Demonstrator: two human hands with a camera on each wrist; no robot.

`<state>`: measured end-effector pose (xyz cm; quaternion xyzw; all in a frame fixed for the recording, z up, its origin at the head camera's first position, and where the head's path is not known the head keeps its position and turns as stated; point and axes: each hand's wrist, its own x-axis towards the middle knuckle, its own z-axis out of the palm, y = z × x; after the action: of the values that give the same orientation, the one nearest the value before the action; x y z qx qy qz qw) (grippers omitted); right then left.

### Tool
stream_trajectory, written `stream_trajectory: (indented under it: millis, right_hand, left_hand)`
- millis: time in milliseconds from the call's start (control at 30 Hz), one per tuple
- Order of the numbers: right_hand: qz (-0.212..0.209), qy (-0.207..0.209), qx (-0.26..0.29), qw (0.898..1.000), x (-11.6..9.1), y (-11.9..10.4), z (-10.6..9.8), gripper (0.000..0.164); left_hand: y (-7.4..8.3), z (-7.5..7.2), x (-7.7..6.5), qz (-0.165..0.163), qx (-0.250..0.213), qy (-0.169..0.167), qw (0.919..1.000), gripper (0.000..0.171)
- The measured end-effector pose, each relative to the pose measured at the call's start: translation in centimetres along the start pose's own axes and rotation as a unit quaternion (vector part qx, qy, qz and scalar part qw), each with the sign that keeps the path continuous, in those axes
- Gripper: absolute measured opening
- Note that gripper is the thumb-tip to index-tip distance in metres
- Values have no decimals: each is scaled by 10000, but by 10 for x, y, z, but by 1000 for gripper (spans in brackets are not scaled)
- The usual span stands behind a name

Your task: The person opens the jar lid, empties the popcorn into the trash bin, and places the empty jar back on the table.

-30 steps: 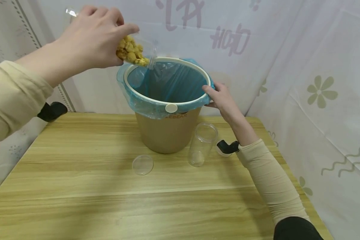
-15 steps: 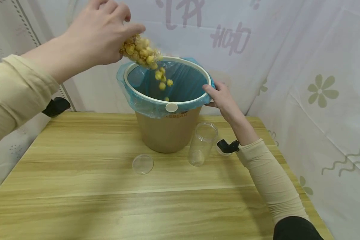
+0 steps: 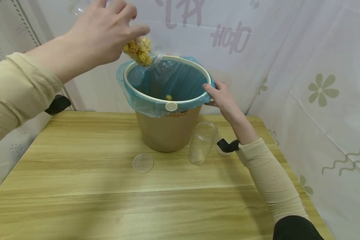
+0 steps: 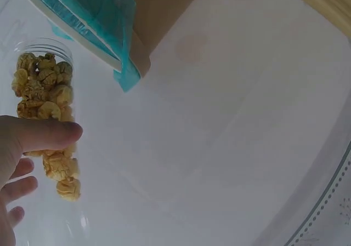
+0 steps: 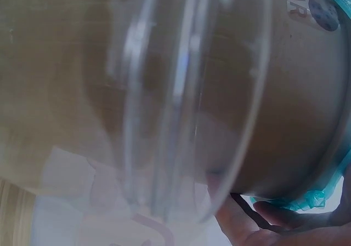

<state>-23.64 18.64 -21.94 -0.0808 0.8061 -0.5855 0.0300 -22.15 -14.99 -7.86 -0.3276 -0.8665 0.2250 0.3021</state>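
In the head view my left hand grips a clear plastic jar tilted mouth-down over the left rim of a brown trash bin. Yellow popcorn fills part of the jar, and a piece of popcorn shows inside the bin. My thumb lies across the jar in the left wrist view. A blue bag lines the bin, folded over its edge under a cream ring. At the right rim my right hand holds the bin, thumb on top and fingers below.
A second clear jar stands lidless at the bin's front right. One clear lid lies on the wooden table; another round lid is partly hidden by my right wrist camera. A patterned curtain hangs behind.
My left hand has moved slightly right with the jar. Popcorn was tumbling out half a second ago; now the remaining pieces sit in the jar. My right hand has stayed on the rim.
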Motion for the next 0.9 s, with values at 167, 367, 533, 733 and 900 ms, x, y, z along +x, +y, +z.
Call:
stream_trajectory:
  millis: [167, 367, 533, 733, 900]
  right_hand:
    - [9, -2, -2, 10000, -1, 0, 0, 56]
    - [-32, -30, 35, 10000, -1, 0, -1, 57]
    - [-12, -22, -2, 10000, -1, 0, -1, 57]
    - [-7, -23, 0, 10000, -2, 0, 0, 57]
    - [12, -21, 50, 10000, -2, -1, 0, 57]
  left_hand:
    - [3, -3, 3, 148, 270, -126, 9994, 57]
    - [6, -5, 8, 373, 628, -169, 9972, 63]
    - [6, -4, 11, 609, 876, -81, 9943, 68]
    - [6, -4, 13, 760, 1174, -130, 9901, 75]
    - [6, -4, 13, 816, 1344, -68, 9875, 77]
